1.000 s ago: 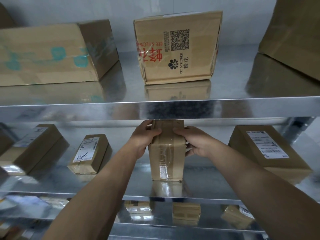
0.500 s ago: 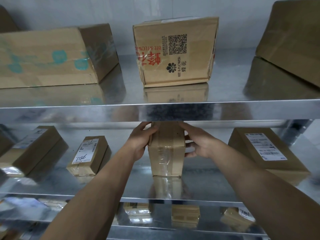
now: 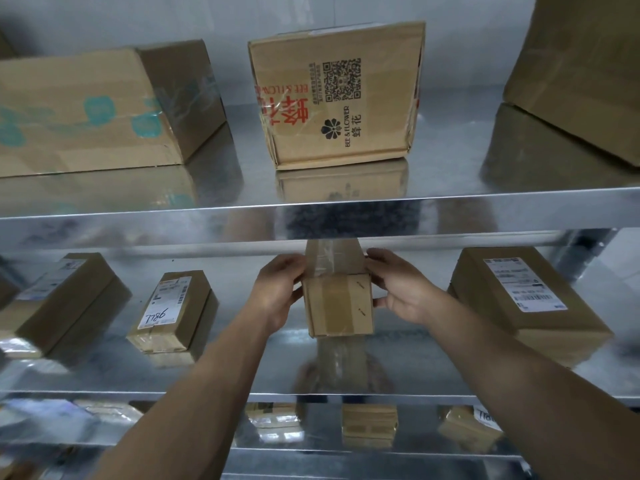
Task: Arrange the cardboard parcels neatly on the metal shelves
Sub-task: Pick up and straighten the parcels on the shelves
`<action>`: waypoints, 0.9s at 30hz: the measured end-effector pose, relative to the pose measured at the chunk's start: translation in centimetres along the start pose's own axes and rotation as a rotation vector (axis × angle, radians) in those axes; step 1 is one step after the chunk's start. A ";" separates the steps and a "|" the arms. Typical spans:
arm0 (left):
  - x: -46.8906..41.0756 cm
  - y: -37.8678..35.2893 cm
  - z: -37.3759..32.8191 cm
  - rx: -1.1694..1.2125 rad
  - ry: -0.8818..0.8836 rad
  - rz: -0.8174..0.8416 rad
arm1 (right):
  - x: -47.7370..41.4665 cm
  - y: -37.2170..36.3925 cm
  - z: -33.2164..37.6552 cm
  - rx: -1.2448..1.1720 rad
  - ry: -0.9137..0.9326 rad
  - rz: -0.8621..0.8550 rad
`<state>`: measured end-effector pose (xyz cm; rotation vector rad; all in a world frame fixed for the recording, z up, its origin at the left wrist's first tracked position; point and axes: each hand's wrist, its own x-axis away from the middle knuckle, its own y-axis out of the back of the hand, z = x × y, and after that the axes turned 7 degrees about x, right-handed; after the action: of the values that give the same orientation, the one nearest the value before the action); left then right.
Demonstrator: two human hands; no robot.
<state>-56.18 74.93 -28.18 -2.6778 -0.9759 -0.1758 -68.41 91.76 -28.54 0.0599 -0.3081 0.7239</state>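
Gripping a taped parcel (image 3: pixel 338 308) on the middle shelf (image 3: pixel 242 370) are both hands (image 3: pixel 277 294).

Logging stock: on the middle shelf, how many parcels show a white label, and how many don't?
Labelled parcels: 3
No label showing: 2, the held parcel and the edge parcel cut off at left
Total: 5

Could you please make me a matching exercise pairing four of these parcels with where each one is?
1. QR-code box
2. teal-marked box
3. taped parcel
4. handwritten-label parcel

A. top shelf, left
B. between left hand and right hand
C. middle shelf, left of the hands
D. top shelf, centre

Pairs: 1-D, 2-A, 3-B, 4-C
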 end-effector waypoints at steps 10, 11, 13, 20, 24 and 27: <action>-0.2 0.8 3.6 -0.072 0.118 -0.026 | -0.2 -0.6 -2.6 -0.032 -0.020 0.004; -0.1 0.7 3.7 -0.054 0.117 -0.021 | -0.1 -0.8 -2.7 -0.029 -0.022 0.003; 0.0 0.7 3.9 -0.035 0.117 -0.021 | -0.2 -0.9 -3.0 -0.021 -0.030 -0.003; 0.1 1.3 4.3 -0.053 0.129 -0.032 | -0.2 -1.3 -3.6 -0.031 -0.048 -0.047; 0.3 1.4 4.1 -0.074 0.119 -0.032 | -0.2 -1.2 -4.0 -0.040 -0.059 -0.053; 0.1 1.6 4.7 -0.150 0.100 -0.026 | -0.3 -1.2 -4.2 -0.041 -0.064 -0.053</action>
<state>-54.97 75.25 -33.01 -2.7610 -1.0032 -0.3995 -66.80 91.34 -32.60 0.0525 -0.3805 0.6637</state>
